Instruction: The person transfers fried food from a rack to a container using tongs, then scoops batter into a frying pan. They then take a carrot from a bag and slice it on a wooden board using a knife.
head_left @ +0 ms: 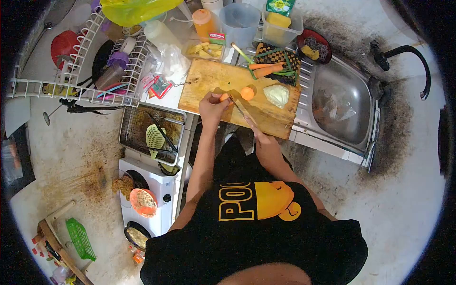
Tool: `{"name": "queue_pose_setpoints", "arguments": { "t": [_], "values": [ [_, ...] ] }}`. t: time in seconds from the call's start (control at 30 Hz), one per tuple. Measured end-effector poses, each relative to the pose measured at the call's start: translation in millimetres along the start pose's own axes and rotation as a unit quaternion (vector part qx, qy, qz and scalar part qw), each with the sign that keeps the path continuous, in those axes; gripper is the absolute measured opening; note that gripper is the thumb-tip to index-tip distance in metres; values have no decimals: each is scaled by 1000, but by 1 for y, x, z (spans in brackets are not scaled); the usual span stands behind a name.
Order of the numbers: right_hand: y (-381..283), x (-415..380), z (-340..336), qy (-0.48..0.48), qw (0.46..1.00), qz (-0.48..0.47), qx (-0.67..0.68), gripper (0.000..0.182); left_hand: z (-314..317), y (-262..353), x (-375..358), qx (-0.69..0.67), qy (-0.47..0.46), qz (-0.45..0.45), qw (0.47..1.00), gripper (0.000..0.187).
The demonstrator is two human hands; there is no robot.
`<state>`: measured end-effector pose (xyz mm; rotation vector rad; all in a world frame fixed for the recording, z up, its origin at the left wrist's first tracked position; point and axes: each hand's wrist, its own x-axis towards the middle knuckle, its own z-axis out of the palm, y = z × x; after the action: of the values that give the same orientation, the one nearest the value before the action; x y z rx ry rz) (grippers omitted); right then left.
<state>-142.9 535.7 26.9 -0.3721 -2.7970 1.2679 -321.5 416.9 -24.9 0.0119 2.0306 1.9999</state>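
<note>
Left hand [212, 109] had fingers pinched on the carrot [224, 97] on the board [202, 78]; right hand [267, 146], farther off, gripped the knife [241, 109], blade slanting forward-left along the carrot's right side.

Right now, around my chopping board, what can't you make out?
In the head view:
Carrot piece: partly hidden by the left hand.
Knife: handle's end covered by the right hand.
Yellow bag: cut off by the top edge.
Red packet: print too small to read.
</note>
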Motion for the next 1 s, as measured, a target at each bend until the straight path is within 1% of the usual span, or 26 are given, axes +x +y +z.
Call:
{"name": "queue_pose_setpoints", "arguments": {
  "t": [0.07,0.1,0.2,0.27,0.3,0.37,0.4,0.47,0.5,0.6,0.67,0.7,0.77,0.8,0.83,0.87,0.9,0.97,1.0],
  "values": [
    [-7,1,-1,-32,997,40,-54,62,-1,-4,4,0,2,7,1000,21],
    [-9,2,-2,-32,997,41,-54,62,-2,-5,6,8,1,3,1000,21],
    [-13,8,-7,-32,998,39,-33,61,-3,-7,7,10,-11,-1,1000,22],
    [-15,14,-6,-5,999,35,-6,59,-3,-4,6,5,-19,0,1000,22],
    [-16,19,-5,-4,999,33,-6,59,-3,-5,5,2,-16,16,1000,22],
    [-17,35,3,-35,997,59,21,58,-2,-8,5,0,-10,33,999,21],
    [-16,45,9,-35,998,56,22,58,-3,-12,7,1,-6,31,999,21],
    [-13,62,22,-7,998,50,33,58,-3,-14,3,3,-2,30,1000,20],
    [-12,68,27,-5,998,48,34,58,-1,-13,1,-16,2,28,999,20],
    [-13,77,31,-14,998,50,27,58,1,-9,1,-39,8,26,999,19],
    [-20,82,26,-61,992,97,47,60,1,-5,0,-40,6,28,999,19],
    [-19,81,29,-57,993,95,47,60,1,-7,0,-39,11,35,999,20],
    [-12,80,37,-70,994,80,-30,60,2,-9,-2,-39,14,48,998,21],
    [-10,78,38,-63,994,78,-31,60,1,-12,-2,-35,22,26,999,22],
    [-8,75,37,-29,997,61,25,57,1,-15,1,-32,29,5,999,23],
    [-5,73,37,4,996,42,79,56,2,-18,3,-34,26,11,999,23],
    [-5,71,36,7,996,40,77,56,4,-17,1,-48,29,11,998,23],
    [-4,64,35,45,995,84,30,45,5,-15,-1,-65,32,12,997,24],
    [-7,58,32,46,995,83,28,45,6,-12,-2,-20,38,18,999,24]
  ]
}}
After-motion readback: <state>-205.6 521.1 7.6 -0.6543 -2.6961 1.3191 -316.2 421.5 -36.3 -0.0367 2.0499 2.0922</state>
